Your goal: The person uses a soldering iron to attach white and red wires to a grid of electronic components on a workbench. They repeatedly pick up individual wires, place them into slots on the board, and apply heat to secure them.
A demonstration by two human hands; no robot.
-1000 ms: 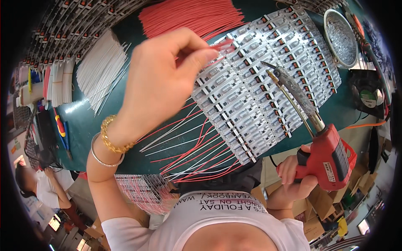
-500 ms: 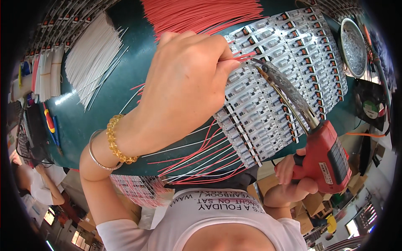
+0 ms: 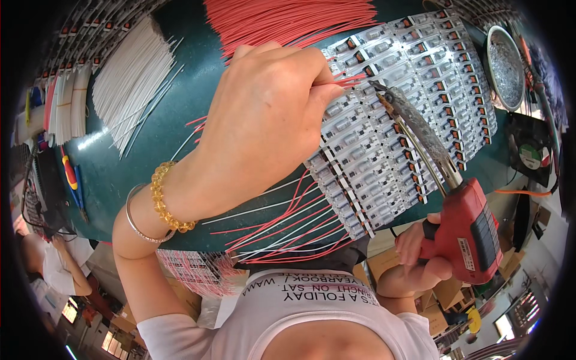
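My left hand (image 3: 270,114), with a yellow bead bracelet and a thin bangle at its wrist, pinches a few red wires (image 3: 354,79). Their tips stick out to the right past my thumb and finger, over a panel of small circuit boards (image 3: 384,138) in rows. Wrapped round the handle of a red soldering gun (image 3: 471,231) is my right hand (image 3: 417,255). The gun's dark tip (image 3: 379,89) points up and left, close to the wire ends but slightly apart from them. My left hand hides part of the panel and some wires beneath it.
A thick pile of red wires (image 3: 288,21) lies at the far side, with white wires (image 3: 129,84) to its left. Loose red and white wires (image 3: 294,222) stretch from the panel's near left edge. A round metal bowl (image 3: 506,69) and a small fan (image 3: 531,153) stand at right.
The soldering gun has shifted a little right and toward me, so its tip has drawn away from the red wire ends. My left hand stays nearly where it was.
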